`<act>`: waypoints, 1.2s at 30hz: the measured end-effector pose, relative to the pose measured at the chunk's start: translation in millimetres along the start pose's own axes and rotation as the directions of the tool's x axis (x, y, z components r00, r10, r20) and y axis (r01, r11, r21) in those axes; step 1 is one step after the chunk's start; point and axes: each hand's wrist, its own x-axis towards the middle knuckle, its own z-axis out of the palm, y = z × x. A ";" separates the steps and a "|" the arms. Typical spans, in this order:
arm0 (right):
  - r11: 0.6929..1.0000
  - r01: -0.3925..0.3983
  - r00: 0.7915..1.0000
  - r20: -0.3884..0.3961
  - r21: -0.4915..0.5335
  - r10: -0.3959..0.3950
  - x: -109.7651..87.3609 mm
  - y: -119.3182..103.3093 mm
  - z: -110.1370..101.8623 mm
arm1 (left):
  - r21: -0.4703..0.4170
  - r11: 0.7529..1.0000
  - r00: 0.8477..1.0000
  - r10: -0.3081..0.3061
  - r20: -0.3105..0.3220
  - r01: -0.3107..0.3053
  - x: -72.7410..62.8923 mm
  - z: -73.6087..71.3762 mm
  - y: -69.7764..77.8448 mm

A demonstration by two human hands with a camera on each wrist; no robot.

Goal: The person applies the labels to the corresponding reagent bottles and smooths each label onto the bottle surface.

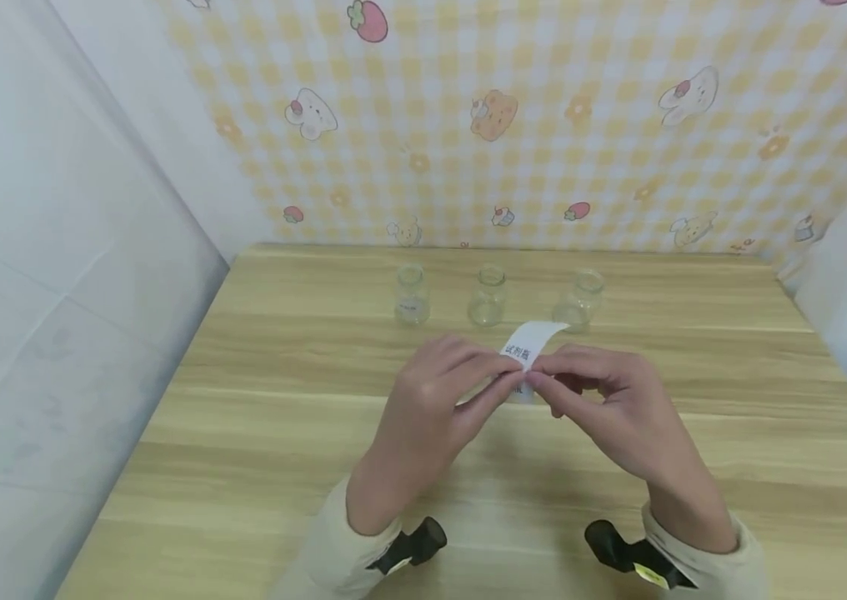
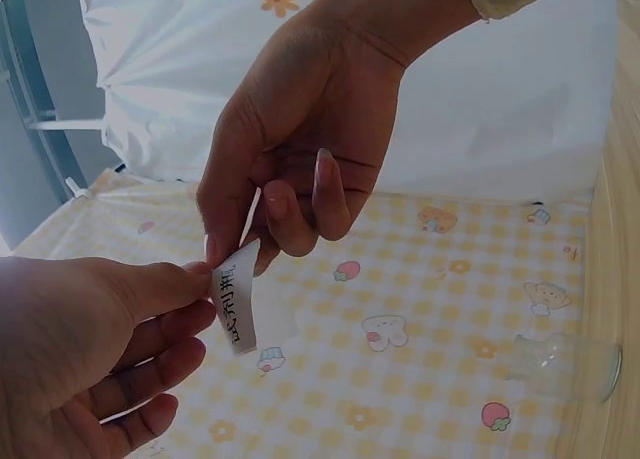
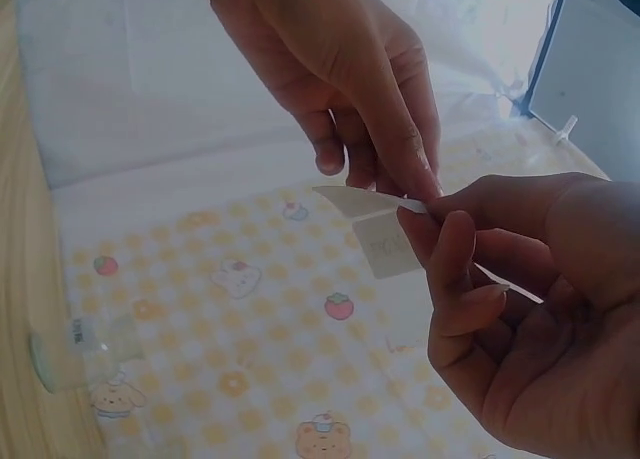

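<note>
Between both hands is a short strip of white label stickers [image 1: 533,337] printed with dark characters. My left hand [image 1: 427,408] pinches its edge between thumb and forefinger. The right hand [image 1: 622,404] pinches the same strip right beside it, the fingertips of both hands nearly meeting. Seen from the right wrist, one piece of the strip [image 3: 388,247] hangs below the fingers while another sticks out sideways. Behind the hands stand three clear glass bottles: a left one [image 1: 412,302] bearing a small label, a middle one [image 1: 488,300] and a right one [image 1: 583,298].
A wood-grain table [image 1: 258,358] lies under the hands. At its back hangs a yellow checked cloth [image 1: 423,108] with cartoon prints. White sheeting [image 1: 56,250] closes off the left side, and more hangs on the right.
</note>
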 end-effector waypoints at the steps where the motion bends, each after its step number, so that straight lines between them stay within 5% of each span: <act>1: 1.000 -0.011 1.000 -0.008 -0.002 0.011 0.2 -0.2 0.6 | 0.012 1.000 1.000 0.013 0.000 -0.013 0.4 0.4 -1.1; 11: 0.992 -0.123 0.987 -0.104 -0.012 0.121 2.7 -3.5 11.6 | 0.101 0.994 0.998 0.044 -0.038 -0.040 1.9 -1.5 -6.6; 26: 0.971 -0.238 0.959 -0.163 -0.021 0.231 1.8 -1.8 12.0 | 0.144 0.979 0.982 -0.123 -0.143 0.144 -0.5 -13.7 -12.9; 32: 0.951 -0.308 0.946 -0.104 -0.009 0.306 -7.2 2.2 14.9 | 0.188 0.961 0.968 -0.167 -0.185 0.202 -1.6 -24.9 -18.9; 36: 0.912 -0.406 0.913 0.059 0.052 0.403 -17.5 20.5 32.0 | 0.194 0.957 0.969 -0.188 -0.163 0.218 -2.0 -30.4 -20.9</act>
